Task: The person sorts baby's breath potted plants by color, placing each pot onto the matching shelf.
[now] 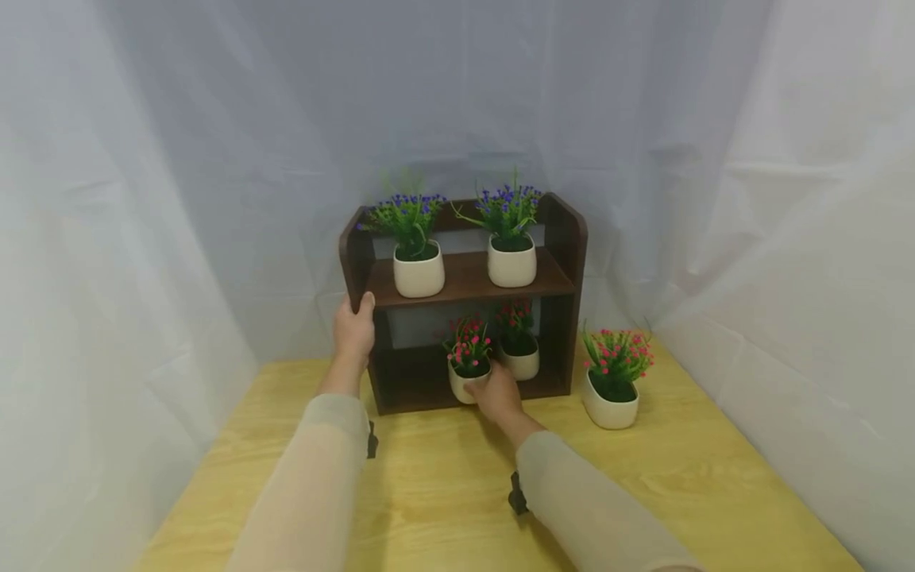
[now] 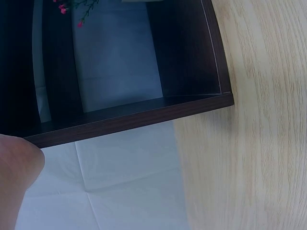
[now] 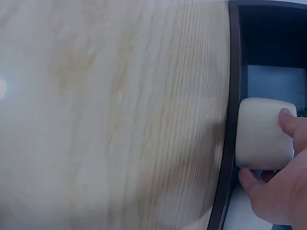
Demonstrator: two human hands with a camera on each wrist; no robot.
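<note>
A dark brown two-tier shelf (image 1: pixel 457 295) stands on the table. My left hand (image 1: pixel 353 334) grips its left side panel, thumb on the front edge; the left wrist view shows only part of that hand (image 2: pixel 19 167) at the panel. With my right hand (image 1: pixel 496 395) I hold a white pot of pink flowers (image 1: pixel 468 380) by its sides, at the front of the lower tier. In the right wrist view thumb and fingers lie around the white pot (image 3: pixel 264 134). Behind and right of it, another pink-flowered pot (image 1: pixel 520 359) sits on the lower tier.
Two white pots with purple flowers, a left one (image 1: pixel 418 274) and a right one (image 1: pixel 511 262), stand on the upper tier. A pink-flowered pot (image 1: pixel 611 401) is on the wooden table (image 1: pixel 429 492), right of the shelf. White cloth (image 1: pixel 457 95) hangs behind and at both sides.
</note>
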